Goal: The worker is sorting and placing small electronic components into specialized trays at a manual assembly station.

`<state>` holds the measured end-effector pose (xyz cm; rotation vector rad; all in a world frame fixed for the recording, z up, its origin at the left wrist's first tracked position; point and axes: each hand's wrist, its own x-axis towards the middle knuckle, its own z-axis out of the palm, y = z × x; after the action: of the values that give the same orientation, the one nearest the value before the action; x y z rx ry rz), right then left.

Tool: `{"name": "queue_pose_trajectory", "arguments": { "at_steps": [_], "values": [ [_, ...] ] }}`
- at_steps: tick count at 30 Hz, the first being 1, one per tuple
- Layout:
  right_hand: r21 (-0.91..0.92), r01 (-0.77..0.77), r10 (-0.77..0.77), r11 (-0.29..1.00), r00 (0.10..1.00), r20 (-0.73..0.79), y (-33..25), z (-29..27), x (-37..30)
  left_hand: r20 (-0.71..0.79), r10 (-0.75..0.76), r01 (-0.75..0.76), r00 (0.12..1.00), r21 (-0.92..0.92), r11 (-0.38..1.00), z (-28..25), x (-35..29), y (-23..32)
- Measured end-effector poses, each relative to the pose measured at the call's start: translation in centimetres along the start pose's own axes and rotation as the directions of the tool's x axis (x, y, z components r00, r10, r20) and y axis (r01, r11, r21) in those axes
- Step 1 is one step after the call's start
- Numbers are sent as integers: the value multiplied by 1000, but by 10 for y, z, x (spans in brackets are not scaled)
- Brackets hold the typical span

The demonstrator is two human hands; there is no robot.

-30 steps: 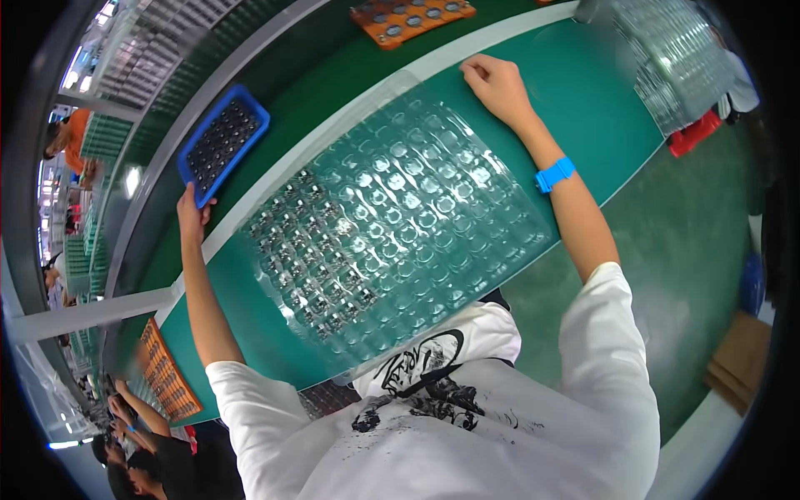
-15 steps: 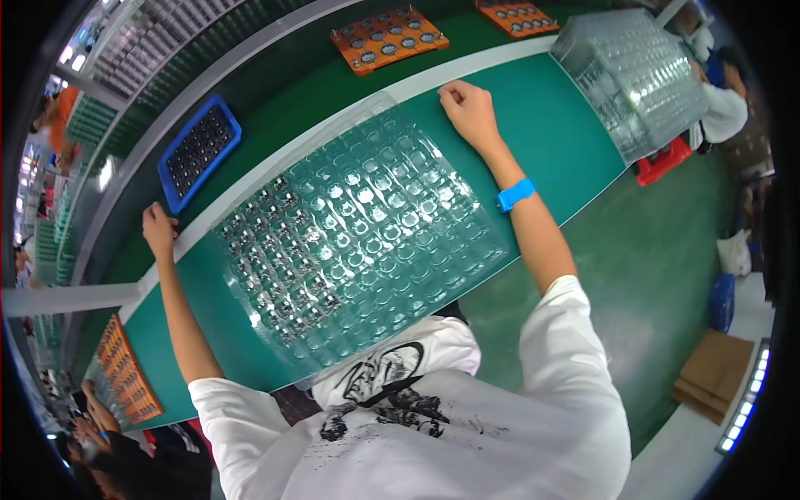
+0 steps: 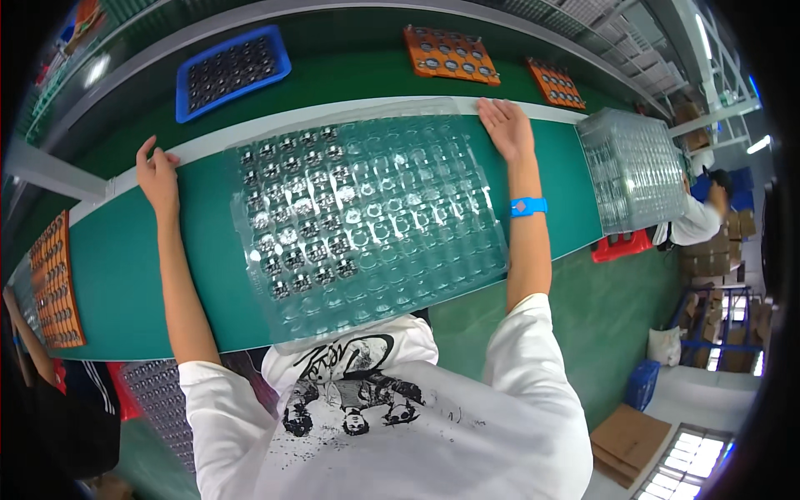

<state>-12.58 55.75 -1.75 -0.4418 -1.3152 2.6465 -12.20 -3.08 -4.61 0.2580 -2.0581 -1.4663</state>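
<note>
In front of me a clear plastic blister tray [image 3: 408, 275] lies on the green tabletop. Several columns of small metallic parts [image 3: 315, 250] fill pockets on its left side; the pockets further right hold none that I can see. My left hand [image 3: 157, 173] is over the white rail left of the tray, fingers loosely bent and apart, with nothing visible in them. By the tray's far right corner, my right hand [image 3: 508, 132] lies palm up with fingers stretched out and nothing in it. A blue band [image 3: 528, 207] circles my right wrist.
Beyond the white rail [image 3: 375, 108], a blue tray [image 3: 283, 62] of dark parts and two orange fixtures [image 3: 452, 57] sit on a green surface. Stacked clear trays [image 3: 631, 171] stand at right, above a red stool [image 3: 622, 247]. Another orange fixture [image 3: 57, 287] lies at left, near a person's arm.
My right hand has gone from curled to opened out, palm up. My left hand's fingers have spread slightly. The whole view has turned, and the blister tray now appears more level.
</note>
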Motion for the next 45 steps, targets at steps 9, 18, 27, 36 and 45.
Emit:
{"name": "queue_pose_trajectory", "arguments": {
  "at_steps": [9, 18, 27, 36, 45],
  "values": [
    [260, -299, 307, 918, 952, 13, -19, 12, 66, 15, -19, 19, 1000, -14, 1000, 13, -5, 13],
    [214, -160, 230, 964, 905, -359, 4, 77, 92, 232, -203, 191, 951, 72, 979, -5, -82, 69],
    [141, -163, 182, 977, 975, -131, 19, 91, 121, 389, -227, 122, 893, 275, 954, -33, -184, 124],
    [73, -7, 23, 997, 976, -215, 15, 57, 95, 429, -55, -183, 902, 494, 850, -21, -196, 124],
    [-74, 6, -27, 997, 959, -283, -62, -102, -82, 363, -46, -124, 931, 433, 893, -6, -193, 119]
  ]
}}
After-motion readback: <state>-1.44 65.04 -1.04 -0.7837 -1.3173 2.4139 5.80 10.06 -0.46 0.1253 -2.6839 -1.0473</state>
